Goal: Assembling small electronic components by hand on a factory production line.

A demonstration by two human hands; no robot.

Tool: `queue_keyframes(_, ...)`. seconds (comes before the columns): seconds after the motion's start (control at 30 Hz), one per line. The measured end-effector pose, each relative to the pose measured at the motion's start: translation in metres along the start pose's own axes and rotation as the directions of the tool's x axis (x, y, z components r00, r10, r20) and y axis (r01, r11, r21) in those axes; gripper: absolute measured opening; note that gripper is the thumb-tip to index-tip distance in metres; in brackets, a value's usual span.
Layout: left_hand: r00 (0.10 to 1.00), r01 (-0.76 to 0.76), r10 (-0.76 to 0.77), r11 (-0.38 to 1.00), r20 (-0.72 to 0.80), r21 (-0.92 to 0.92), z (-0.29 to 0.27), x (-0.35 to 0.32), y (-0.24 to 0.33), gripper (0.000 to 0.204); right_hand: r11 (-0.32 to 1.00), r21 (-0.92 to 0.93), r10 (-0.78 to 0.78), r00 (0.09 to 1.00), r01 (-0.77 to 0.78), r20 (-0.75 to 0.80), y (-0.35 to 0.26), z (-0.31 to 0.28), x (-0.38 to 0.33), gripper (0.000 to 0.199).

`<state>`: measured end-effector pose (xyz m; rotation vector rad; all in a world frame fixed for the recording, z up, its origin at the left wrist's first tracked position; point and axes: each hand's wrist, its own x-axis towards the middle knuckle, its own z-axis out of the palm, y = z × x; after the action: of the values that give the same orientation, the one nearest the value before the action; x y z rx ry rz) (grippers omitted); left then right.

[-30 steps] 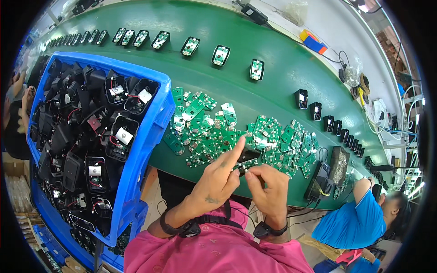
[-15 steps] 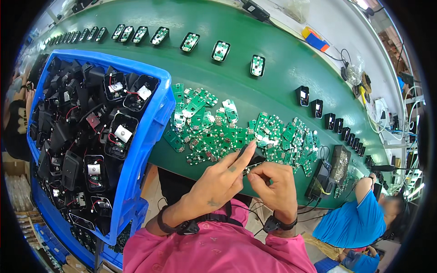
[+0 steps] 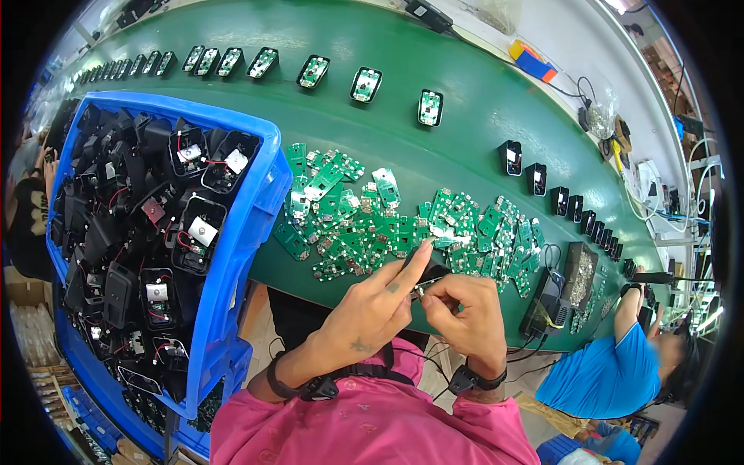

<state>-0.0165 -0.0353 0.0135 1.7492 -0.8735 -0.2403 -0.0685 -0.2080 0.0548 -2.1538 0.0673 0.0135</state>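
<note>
My left hand (image 3: 372,308) is closed around a small black plastic casing (image 3: 436,271), its index finger stretched along one side. From the right, my right hand (image 3: 470,310) pinches with thumb and bent fingers at the casing's near edge. A small shiny bit shows between the two hands, but its kind is hidden by the fingers. Just beyond them lies a wide heap of green circuit boards (image 3: 335,246), spread over the green tabletop (image 3: 325,120).
On the left stands a blue crate (image 3: 260,133) piled with black casings (image 3: 118,291) with wires. A row of casings with boards (image 3: 366,85) curves along the table; more casings (image 3: 536,178) continue right. A black device (image 3: 547,301) lies near a co-worker in blue (image 3: 601,372).
The view has shifted slightly, so the table and casings sit a little more to the left. My hands keep nearly the same grip. The co-worker's arm at the right has moved.
</note>
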Motion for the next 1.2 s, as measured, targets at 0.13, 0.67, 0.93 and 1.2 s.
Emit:
queue_keyframes(0.13,1.000,0.006,-0.007,0.998,0.024,0.056,0.000,0.000,0.001,0.076,1.000,-0.003,-0.002,1.000,0.002,0.011,0.000,-0.001,0.001,0.005)
queue_keyframes(0.67,0.947,0.122,-0.173,0.973,0.270,0.195,-0.011,0.005,0.007,0.077,0.989,-0.134,-0.067,0.998,0.067,-0.001,0.008,0.010,-0.001,0.005)
queue_keyframes(0.93,0.989,0.140,-0.145,0.958,0.004,0.251,0.008,-0.002,-0.010,0.063,0.936,-0.297,-0.164,0.980,0.190,0.110,0.027,0.033,0.005,0.011)
queue_keyframes(1.2,0.917,0.380,-0.395,0.827,0.053,-0.414,0.023,0.005,-0.018,0.063,0.987,-0.159,-0.067,0.959,0.023,-0.276,0.034,0.018,-0.009,0.021)
